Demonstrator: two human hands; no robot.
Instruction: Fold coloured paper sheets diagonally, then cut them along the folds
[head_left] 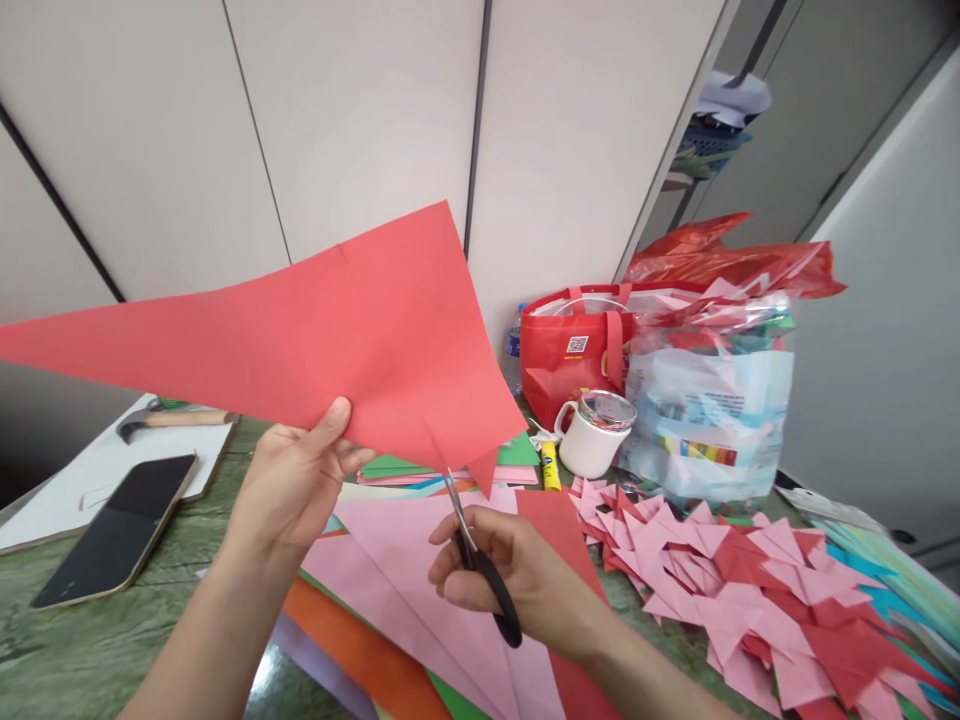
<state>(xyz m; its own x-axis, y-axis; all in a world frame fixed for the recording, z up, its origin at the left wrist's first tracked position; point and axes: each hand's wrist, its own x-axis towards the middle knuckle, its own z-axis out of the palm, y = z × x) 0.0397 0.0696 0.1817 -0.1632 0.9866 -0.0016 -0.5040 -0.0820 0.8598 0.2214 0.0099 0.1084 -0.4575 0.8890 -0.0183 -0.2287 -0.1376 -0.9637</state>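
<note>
One red sheet pinched in your left hand; your right hand grips scissors, blades at sheet's lower edge.

The left hand pinches a red paper sheet left of the white mug; the right hand holds scissors, blades at the sheet's lower edge. Just left of the mug is a yellow glue stick; behind the mug, a red bag; well to its left, a phone.
</note>
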